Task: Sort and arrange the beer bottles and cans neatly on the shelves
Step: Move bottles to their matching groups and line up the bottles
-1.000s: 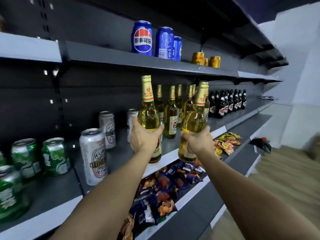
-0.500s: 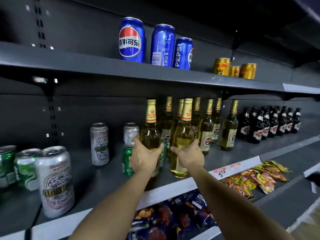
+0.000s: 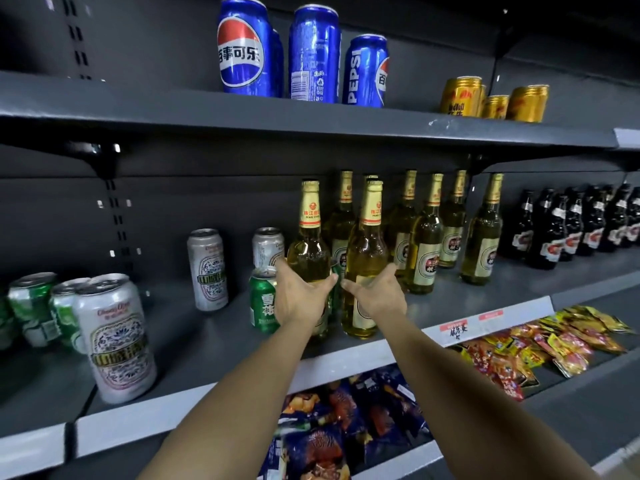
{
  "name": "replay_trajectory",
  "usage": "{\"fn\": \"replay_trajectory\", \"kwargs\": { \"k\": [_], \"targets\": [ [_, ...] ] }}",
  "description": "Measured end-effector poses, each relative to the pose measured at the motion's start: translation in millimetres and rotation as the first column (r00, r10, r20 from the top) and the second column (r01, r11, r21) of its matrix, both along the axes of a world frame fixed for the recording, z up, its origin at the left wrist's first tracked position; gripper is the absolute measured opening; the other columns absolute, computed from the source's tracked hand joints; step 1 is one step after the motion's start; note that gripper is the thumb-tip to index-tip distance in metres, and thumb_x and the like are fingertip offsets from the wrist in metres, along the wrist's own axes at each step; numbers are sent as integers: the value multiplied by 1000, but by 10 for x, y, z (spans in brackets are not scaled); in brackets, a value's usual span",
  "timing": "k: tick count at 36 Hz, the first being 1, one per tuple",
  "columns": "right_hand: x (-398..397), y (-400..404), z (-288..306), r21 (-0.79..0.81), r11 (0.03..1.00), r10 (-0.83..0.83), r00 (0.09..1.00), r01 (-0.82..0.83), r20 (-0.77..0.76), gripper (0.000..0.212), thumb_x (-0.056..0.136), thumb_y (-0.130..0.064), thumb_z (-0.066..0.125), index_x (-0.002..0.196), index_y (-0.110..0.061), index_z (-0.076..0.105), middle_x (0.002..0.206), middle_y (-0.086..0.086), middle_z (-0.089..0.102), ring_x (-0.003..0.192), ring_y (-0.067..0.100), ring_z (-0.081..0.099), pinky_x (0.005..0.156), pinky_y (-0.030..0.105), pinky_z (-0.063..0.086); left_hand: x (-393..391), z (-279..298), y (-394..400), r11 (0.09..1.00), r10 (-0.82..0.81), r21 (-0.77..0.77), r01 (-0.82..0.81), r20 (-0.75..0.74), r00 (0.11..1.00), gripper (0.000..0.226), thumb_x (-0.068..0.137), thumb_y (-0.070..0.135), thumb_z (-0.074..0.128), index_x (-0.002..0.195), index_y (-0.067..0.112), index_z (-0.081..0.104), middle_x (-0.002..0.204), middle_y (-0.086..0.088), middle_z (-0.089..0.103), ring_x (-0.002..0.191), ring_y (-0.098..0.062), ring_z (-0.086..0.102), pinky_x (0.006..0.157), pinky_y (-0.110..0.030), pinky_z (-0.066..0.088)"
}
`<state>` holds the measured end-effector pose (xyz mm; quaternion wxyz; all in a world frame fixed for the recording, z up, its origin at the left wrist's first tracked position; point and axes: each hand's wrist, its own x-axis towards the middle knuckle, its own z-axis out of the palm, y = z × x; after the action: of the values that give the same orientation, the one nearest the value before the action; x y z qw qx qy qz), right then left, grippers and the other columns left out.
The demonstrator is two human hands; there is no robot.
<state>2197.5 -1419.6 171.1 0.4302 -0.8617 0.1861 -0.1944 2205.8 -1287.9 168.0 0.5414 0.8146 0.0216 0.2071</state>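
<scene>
Two golden beer bottles with yellow foil necks stand at the front of the middle shelf (image 3: 207,344). My left hand (image 3: 299,299) wraps the lower body of the left bottle (image 3: 309,251). My right hand (image 3: 379,296) holds the right bottle (image 3: 366,258) the same way, its fingers loosely spread. Both bottle bases look level with the shelf surface. Behind them is a row of matching golden bottles (image 3: 427,237). A green can (image 3: 262,301) stands just left of my left hand, touching or nearly touching the left bottle.
Silver cans (image 3: 207,268) (image 3: 116,337) and green cans (image 3: 31,306) stand scattered on the left. Dark bottles (image 3: 571,223) fill the right end. Blue Pepsi cans (image 3: 246,46) and gold cans (image 3: 460,97) are on the upper shelf. Snack packets (image 3: 554,341) lie below.
Both hands carried their bottles from out in front of the shelf down onto the middle shelf, ahead of the golden row. The view moved closer and turned left.
</scene>
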Motion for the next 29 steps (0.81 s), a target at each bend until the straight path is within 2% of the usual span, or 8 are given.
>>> {"fn": "replay_trajectory", "kwargs": {
  "k": [5, 8, 11, 15, 17, 20, 24, 29],
  "targets": [
    [-60, 27, -12, -1, 1000, -21, 1000, 21, -5, 88, 76, -44, 78, 138, -14, 24, 135, 9, 48, 123, 30, 51, 96, 42, 44, -33, 37, 80, 996, -85, -33, 84, -22, 996, 76, 72, 39, 83, 127, 15, 35, 129, -7, 57, 118, -29, 56, 89, -37, 47],
    [-176, 50, -80, -33, 996, -86, 996, 87, 19, 90, 78, -43, 77, 143, -12, 22, 142, 12, 42, 130, 33, 44, 100, 46, 41, -125, 50, 175, 995, -94, -17, 95, 11, 995, 74, 76, 38, 81, 131, 15, 37, 131, -6, 56, 120, -27, 55, 94, -37, 46],
    [-388, 133, -205, -82, 972, -214, 973, 221, 89, 77, 85, -43, 69, 140, -6, 29, 138, 16, 44, 126, 35, 44, 97, 46, 42, -290, -14, 343, 996, -85, 16, 84, 60, 995, 69, 79, 40, 77, 134, 18, 40, 130, -2, 57, 119, -23, 55, 96, -38, 48],
    [-721, 392, -338, -173, 916, -305, 908, 362, 286, 42, 92, -36, 60, 117, -4, 48, 114, 18, 57, 106, 35, 54, 81, 40, 45, -583, -160, 673, 988, -89, 140, 70, 137, 987, 49, 88, 41, 67, 127, 20, 46, 123, 0, 58, 113, -20, 56, 88, -37, 49],
    [-849, 674, -410, -255, 916, -211, 913, 309, 349, 31, 91, -25, 61, 112, -3, 52, 105, 18, 59, 98, 36, 57, 75, 40, 46, -734, -235, 972, 979, -73, 199, 42, 148, 986, 42, 91, 41, 61, 125, 21, 47, 118, 3, 59, 107, -18, 58, 82, -34, 49],
    [-987, 1224, -496, -391, 904, -30, 936, 175, 351, 25, 88, -16, 63, 106, -1, 55, 96, 20, 61, 90, 39, 60, 68, 40, 46, -926, -339, 1469, 959, -38, 282, -8, 158, 987, 39, 95, 42, 55, 128, 23, 46, 110, 7, 58, 96, -16, 59, 76, -34, 48],
    [-1113, 2009, -446, -406, 914, 138, 933, 10, 332, 22, 89, -17, 61, 108, -5, 59, 97, 14, 64, 91, 36, 61, 70, 38, 46, -1146, -376, 2129, 941, 33, 326, -93, 185, 982, 31, 96, 39, 52, 120, 19, 52, 100, 4, 59, 89, -18, 59, 68, -29, 39],
    [-1196, 2878, -308, -554, 810, 404, 866, -189, 295, 17, 89, -20, 60, 103, -9, 60, 93, 10, 63, 87, 33, 61, 67, 36, 43, -1360, -283, 2902, 896, 187, 358, -261, 227, 956, 27, 97, 41, 50, 112, 19, 54, 100, 0, 62, 86, -22, 60, 70, -37, 49]
  ]
}}
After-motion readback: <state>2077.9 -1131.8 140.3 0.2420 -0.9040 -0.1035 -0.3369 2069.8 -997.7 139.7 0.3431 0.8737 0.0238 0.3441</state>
